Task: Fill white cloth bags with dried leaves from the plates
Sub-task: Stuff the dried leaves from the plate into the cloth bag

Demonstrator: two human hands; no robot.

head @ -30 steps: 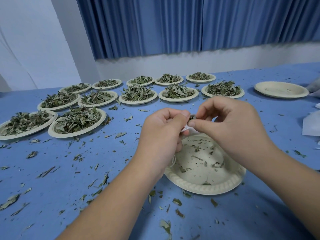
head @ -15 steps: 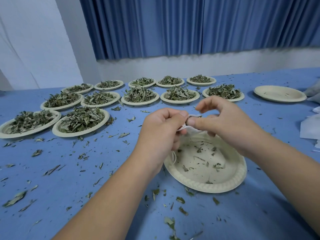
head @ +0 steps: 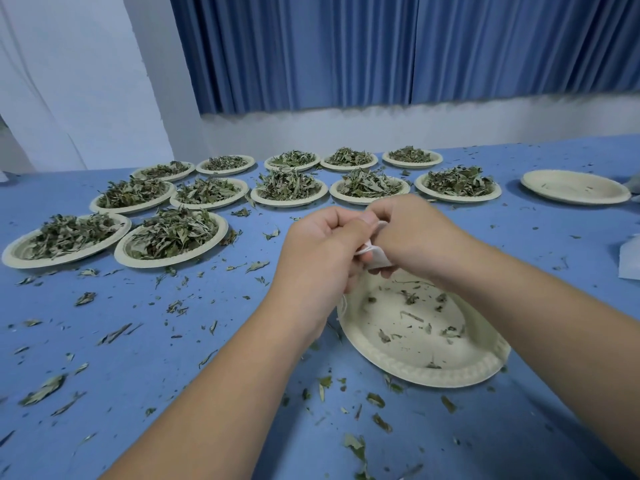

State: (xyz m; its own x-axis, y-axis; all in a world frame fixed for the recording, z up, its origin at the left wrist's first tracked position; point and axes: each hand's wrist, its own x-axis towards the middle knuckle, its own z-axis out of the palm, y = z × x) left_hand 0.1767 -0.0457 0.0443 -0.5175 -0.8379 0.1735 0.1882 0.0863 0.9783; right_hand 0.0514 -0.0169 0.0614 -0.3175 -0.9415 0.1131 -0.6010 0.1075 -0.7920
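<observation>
Both hands [head: 367, 244] pinch cloth bag [head: 378, 257]; near plate [head: 415, 367] holds crumbs.

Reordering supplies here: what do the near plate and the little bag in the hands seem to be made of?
Near plate: likely moulded paper pulp, matte cream, judging by its embossed rim and dull surface. White bag: seems thin cloth, matte, crumpling softly where the left hand and right hand pinch it; the weave is too small to tell.
</observation>
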